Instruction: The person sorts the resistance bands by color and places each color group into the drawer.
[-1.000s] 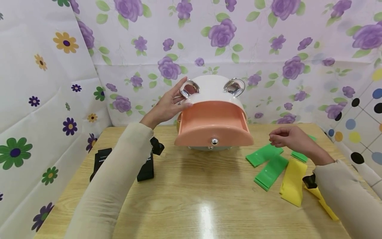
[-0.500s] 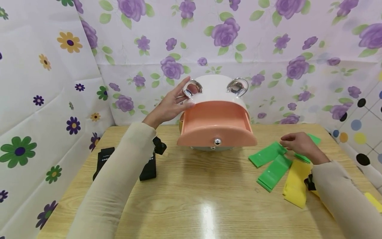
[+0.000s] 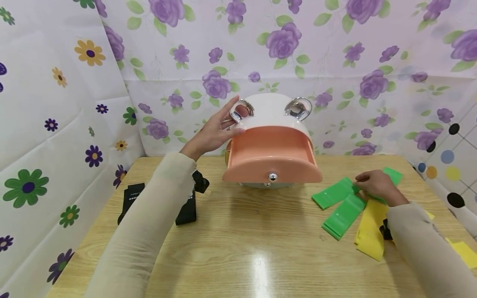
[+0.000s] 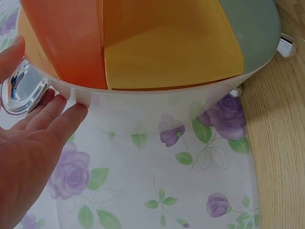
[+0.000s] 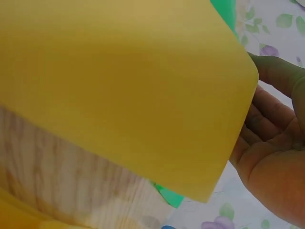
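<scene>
A white storage box (image 3: 269,108) with silver ring-shaped ears stands at the back of the table, its peach drawer (image 3: 272,169) pulled out and bare inside. My left hand (image 3: 214,131) grips the box's left side by the ear, thumb at the front and fingers behind. My right hand (image 3: 378,186) reaches down over the flat green bands (image 3: 344,215) on the right. In the right wrist view a yellow band (image 5: 128,100) covers the fingertips, so their hold is hidden. Another folded yellow band (image 3: 372,231) lies just in front of that hand.
Folded black bands (image 3: 186,210) lie on the left, partly under my left forearm. More yellow material (image 3: 462,252) shows beyond the right sleeve. Flowered cloth (image 3: 179,37) hangs behind and beside the wooden table (image 3: 231,256).
My right hand has moved right and down onto the green bands. The left hand stays on the box, and the view has shifted slightly.
</scene>
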Motion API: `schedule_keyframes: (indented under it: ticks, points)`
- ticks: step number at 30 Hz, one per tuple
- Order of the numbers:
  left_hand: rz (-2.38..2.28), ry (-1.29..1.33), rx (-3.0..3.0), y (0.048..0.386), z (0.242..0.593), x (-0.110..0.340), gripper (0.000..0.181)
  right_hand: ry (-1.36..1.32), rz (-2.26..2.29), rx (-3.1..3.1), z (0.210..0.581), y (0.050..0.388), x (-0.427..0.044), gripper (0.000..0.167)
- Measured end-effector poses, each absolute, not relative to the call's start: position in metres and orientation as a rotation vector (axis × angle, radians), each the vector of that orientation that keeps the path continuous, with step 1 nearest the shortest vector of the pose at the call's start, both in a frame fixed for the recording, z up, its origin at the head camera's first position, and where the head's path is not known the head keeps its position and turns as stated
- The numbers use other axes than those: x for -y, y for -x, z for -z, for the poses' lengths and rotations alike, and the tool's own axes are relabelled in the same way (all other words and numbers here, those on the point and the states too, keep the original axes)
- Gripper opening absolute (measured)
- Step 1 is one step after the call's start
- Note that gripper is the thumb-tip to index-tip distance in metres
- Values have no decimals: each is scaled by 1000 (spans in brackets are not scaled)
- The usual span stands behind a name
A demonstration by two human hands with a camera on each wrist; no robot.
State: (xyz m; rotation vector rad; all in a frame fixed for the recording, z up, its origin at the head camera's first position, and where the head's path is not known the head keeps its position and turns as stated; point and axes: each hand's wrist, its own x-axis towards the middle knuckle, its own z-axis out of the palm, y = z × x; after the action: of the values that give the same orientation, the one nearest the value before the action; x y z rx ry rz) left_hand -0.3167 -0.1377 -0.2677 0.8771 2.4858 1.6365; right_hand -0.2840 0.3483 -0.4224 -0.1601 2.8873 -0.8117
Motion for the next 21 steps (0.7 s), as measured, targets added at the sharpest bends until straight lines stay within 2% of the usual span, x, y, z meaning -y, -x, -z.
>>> schedule_keyframes:
  ticks: [7,15,21]
  points:
    - [-1636,-877,-2485,318,268,138,87,183,912,-2828,425,283,-340,41]
    - [-1622,-879,-2502,316,266,138,87,298,845,-2899,411,284,-336,34]
    - [-1619,-893,-2509,316,267,137,87,332,963,-2830,400,281,-327,37]
